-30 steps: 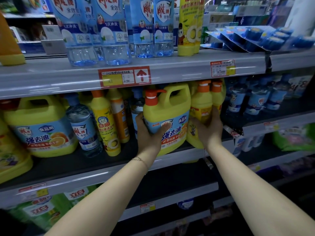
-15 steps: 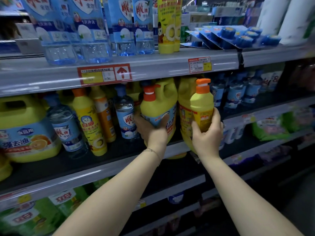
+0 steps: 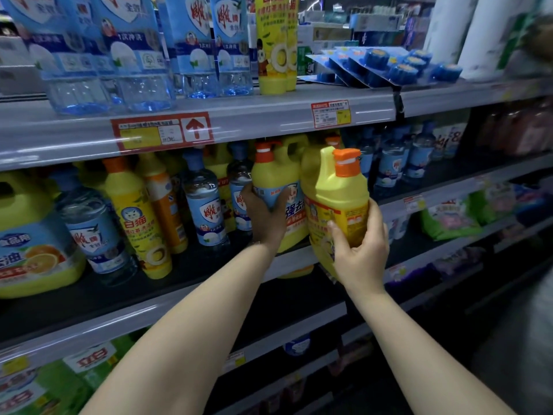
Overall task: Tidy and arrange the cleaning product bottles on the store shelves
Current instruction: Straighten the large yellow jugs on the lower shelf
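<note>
Presently a re-shelving step appears to be in hand on the middle grey metal shelf (image 3: pixel 299 259). A small yellow plastic detergent bottle with an orange pump cap (image 3: pixel 344 199) is held off the shelf, just in front of its near edge, upright with a slight tilt. The right hand (image 3: pixel 360 250) is clamped round its lower body, thumb across the yellow label, fingers wrapped behind. The left hand (image 3: pixel 264 217) is curled against the front of a large yellow handled jug with a blue label and orange pump (image 3: pixel 278 187), which stands on the shelf; whether it is gripped or only steadied cannot be told. A larger yellow bottle (image 3: pixel 311 205) stands between jug and held bottle, touching both by the look of it. Clear blue-labelled bottles (image 3: pixel 203 202) stand to the left. Next, a free slot is called for, probably to the right of the jug or farther back; the jug may need to be shifted left first. The held bottle would then be set down label outward.
</note>
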